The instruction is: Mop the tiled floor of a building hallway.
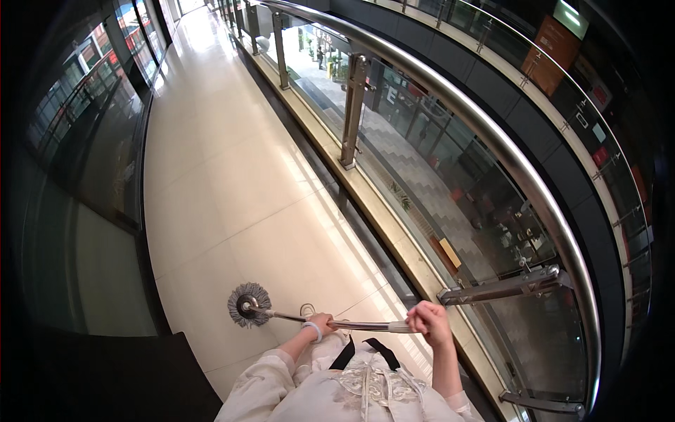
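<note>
A spin mop's round grey string head point(249, 304) rests on the beige tiled floor point(232, 195), at the lower left. From it the metal mop handle point(364, 325) runs across in front of my body to the right. My left hand point(320, 323), with a pale band on the wrist, is closed around the middle of the handle. Higher up, my right hand point(430, 322) grips the light-coloured end of the handle, close to the railing. The fingers hide the very tip.
Along the right runs a glass balustrade with a steel handrail point(495, 129) and steel posts point(352, 113), standing on a stone kerb point(393, 232). Below it a lower level shows through the glass. Glass panels point(105, 264) line the left, with a dark surface point(116, 369) at lower left.
</note>
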